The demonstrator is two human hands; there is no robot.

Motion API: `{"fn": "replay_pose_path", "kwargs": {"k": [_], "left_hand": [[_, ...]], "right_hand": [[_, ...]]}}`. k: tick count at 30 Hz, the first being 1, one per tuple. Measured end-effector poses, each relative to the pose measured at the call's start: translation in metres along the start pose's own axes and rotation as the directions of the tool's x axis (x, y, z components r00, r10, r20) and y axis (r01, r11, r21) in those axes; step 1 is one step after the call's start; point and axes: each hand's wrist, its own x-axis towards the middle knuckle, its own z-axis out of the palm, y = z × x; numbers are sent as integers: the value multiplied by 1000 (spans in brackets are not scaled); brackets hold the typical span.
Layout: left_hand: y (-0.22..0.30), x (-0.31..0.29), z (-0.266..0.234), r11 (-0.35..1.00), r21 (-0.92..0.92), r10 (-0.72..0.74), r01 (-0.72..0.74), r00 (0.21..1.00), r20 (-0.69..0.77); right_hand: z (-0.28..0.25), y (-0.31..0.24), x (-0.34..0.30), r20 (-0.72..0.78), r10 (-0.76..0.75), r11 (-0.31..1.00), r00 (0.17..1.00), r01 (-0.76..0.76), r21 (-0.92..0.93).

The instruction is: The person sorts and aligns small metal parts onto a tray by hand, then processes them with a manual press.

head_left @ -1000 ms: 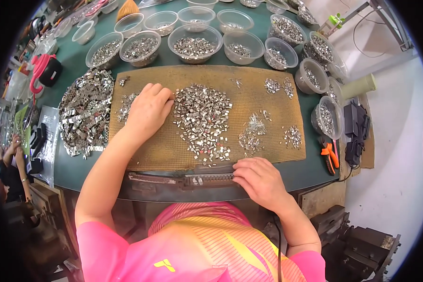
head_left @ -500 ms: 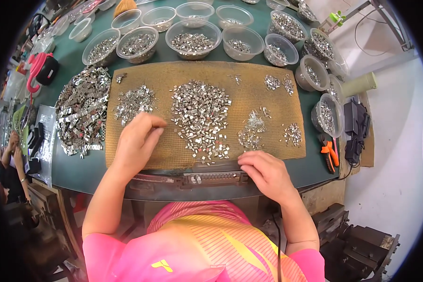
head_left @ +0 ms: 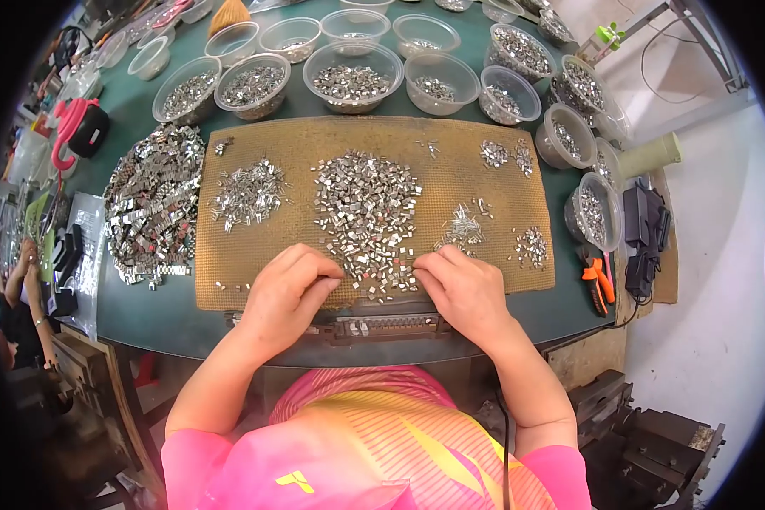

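Note:
A large pile of small silvery metal links (head_left: pixel 365 204) covers the middle of a tan ribbed mat (head_left: pixel 272 255). At the pile's lower left edge is my left hand (head_left: pixel 285 297), its thumb and index finger pinched together. My right hand (head_left: pixel 463 291) is at the lower right edge of the same pile, also in a pinch. Whatever lies between either hand's fingertips is too small to make out. Just below the hands, along the table's near edge, runs a dark slotted metal jig (head_left: pixel 382 328) with a few bright pieces in it.
Smaller heaps lie around: thin pins (head_left: pixel 251 191) at left, more pins (head_left: pixel 463 225) at right. Joined metal link strips (head_left: pixel 149 204) are heaped left of the mat. Plastic tubs (head_left: pixel 353 78) of metal parts line the back and right. Orange-handled pliers (head_left: pixel 597 280) lie at right.
My left hand has moved right and nearer, from beside the left pin heap to the middle pile. My right hand has lifted slightly off the jig's right end toward the pile.

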Motion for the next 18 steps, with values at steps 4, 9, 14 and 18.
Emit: {"fn": "replay_pose_path", "kwargs": {"k": [4, 9, 14, 18], "left_hand": [[9, 3, 9, 1000, -22, -7, 7, 1000, 23], [25, 8, 28, 996, -91, 20, -10, 994, 110], [36, 12, 53, 983, -143, 145, -117, 969, 200], [41, 13, 71, 976, -66, 217, -209, 962, 164]], "right_hand": [[-1, 2, 3, 11, -17, 999, 1000, 17, 32], [-1, 8, -2, -21, -54, 998, 998, 54, 18], [-8, 7, -10, 23, -121, 990, 992, 123, -66], [-9, 8, -11, 37, -69, 997, 997, 69, 20]]}}
